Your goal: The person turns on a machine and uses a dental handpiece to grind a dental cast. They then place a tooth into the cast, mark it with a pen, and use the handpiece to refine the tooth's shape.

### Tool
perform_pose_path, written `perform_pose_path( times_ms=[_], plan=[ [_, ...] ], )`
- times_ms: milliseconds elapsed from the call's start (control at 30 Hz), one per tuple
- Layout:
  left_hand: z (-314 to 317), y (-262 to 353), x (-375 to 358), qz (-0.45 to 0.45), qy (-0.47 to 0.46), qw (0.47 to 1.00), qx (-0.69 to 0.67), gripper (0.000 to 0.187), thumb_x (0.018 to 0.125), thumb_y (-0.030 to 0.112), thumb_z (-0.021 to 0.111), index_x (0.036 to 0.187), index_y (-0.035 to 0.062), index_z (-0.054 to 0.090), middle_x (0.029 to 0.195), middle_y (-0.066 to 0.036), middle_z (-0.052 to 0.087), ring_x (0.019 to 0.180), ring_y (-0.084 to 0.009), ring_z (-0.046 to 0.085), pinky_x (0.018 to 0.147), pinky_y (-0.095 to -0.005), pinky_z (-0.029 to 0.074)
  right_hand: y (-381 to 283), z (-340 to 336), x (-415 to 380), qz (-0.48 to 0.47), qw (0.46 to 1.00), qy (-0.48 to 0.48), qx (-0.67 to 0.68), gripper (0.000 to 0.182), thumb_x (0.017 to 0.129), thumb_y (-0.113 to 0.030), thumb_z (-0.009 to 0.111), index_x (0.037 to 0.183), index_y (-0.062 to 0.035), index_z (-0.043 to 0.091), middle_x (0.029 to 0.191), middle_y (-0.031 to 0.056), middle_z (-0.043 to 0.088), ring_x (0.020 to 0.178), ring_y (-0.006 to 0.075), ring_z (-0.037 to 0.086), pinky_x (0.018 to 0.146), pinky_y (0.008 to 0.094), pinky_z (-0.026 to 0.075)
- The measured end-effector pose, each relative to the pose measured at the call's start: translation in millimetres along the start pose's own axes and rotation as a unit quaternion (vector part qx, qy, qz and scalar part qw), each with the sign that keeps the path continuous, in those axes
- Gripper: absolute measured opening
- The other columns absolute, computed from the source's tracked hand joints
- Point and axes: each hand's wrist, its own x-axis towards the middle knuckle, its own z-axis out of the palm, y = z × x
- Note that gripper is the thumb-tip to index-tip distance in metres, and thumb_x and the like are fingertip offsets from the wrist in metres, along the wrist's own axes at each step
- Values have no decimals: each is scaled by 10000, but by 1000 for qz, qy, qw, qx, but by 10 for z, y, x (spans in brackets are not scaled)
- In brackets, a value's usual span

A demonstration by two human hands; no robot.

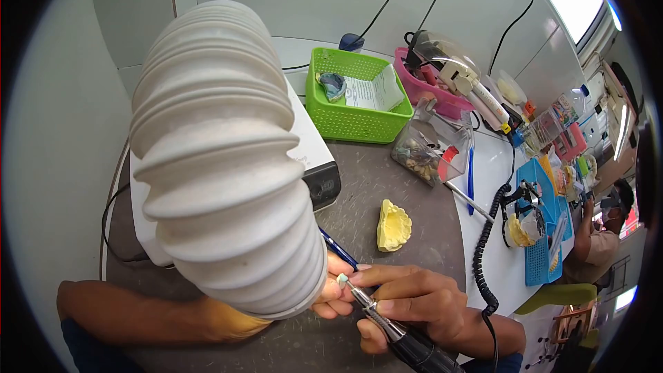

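My right hand point(421, 297) is wrapped round a rotary handpiece point(376, 316) with a metal nose and black body, pointing up and left. At its tip a small pale green piece point(342, 278) meets the fingers of my left hand point(333, 307). Those fingers are pinched together, and I cannot tell what they hold. A white corrugated hose point(221, 166) hides most of my left hand. The dark blue shaft of a slim tool point(338, 247) shows just above the fingertips. Beyond my hands, a yellow dental cast point(393, 226) lies on the grey bench mat point(428, 204).
Behind the hose sits a white machine point(314, 148). A green basket point(359, 126) holds papers, next to a pink basket point(452, 105) of tools and a clear container point(418, 155). On the right are a coiled black cord point(478, 255), a blue basket point(541, 262) and a seated person point(595, 242).
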Motion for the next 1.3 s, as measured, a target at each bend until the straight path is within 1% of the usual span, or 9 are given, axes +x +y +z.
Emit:
perform_pose_path(
  times_ms=[100,167,267,367,700,767,967,1200,1300],
  plan=[
    [-47,-34,4,9,-19,999,-35,265,959,27,562,1207,-57,515,992,-185,668,909,-222,695,802,-313,599,6,-20,5,-26,999,19,-1,369,737,-82,833,984,-31,564,811,97,649,920,331,711,756,407,613],
    [-85,-82,14,18,-37,997,-71,278,963,37,559,1221,-56,514,992,-180,668,909,-221,694,800,-313,600,-36,-65,-11,-21,999,-28,-29,490,733,-46,825,1090,-82,492,919,95,619,1004,369,680,898,501,553],
    [-115,-157,22,52,-40,992,-106,274,984,89,541,1227,-37,523,998,-165,665,940,-215,684,798,-312,594,-87,-83,21,-33,996,-74,-43,476,744,-55,819,1092,-108,499,905,71,636,1008,345,684,944,510,519],
    [-180,-149,37,-6,-52,983,-176,273,988,105,542,1229,-23,538,1051,-160,658,978,-213,671,826,-308,579,-58,-13,9,-61,997,-28,-39,362,735,-72,829,986,-44,569,841,71,652,999,345,689,920,516,533],
    [-135,-148,12,-22,-27,988,-148,255,981,98,556,1207,-19,572,1107,-145,645,1021,-186,648,866,-290,563,-35,-36,9,-43,998,-32,-37,374,735,-83,832,989,-58,559,845,66,648,1000,352,688,920,522,528],
    [-135,-133,17,-40,-42,974,-218,253,980,78,550,1209,-31,560,1101,-157,642,1015,-190,652,870,-291,566,-23,-59,26,-47,998,-34,-29,388,722,-89,842,983,-57,557,845,73,648,995,368,686,905,529,535],
    [-111,-175,41,27,-68,986,-150,265,979,46,539,1224,-54,530,1090,-182,638,1003,-211,659,874,-297,569,19,-42,24,-25,999,-1,-44,401,710,-76,848,979,-44,552,834,98,651,994,389,681,866,517,559],
    [-151,-193,61,-23,-85,967,-238,257,970,38,551,1209,-57,549,1083,-182,643,1010,-218,662,876,-292,567,18,-36,22,-11,999,-14,-27,398,719,-64,840,986,-37,547,831,106,651,999,389,679,852,510,570],
    [-161,-233,79,30,-109,969,-219,261,968,46,558,1208,-59,556,1078,-177,645,1005,-211,662,869,-287,568,17,-38,23,-5,1000,-14,-25,396,721,-63,838,986,-35,546,831,111,650,1000,388,678,852,510,571]
  ],
)
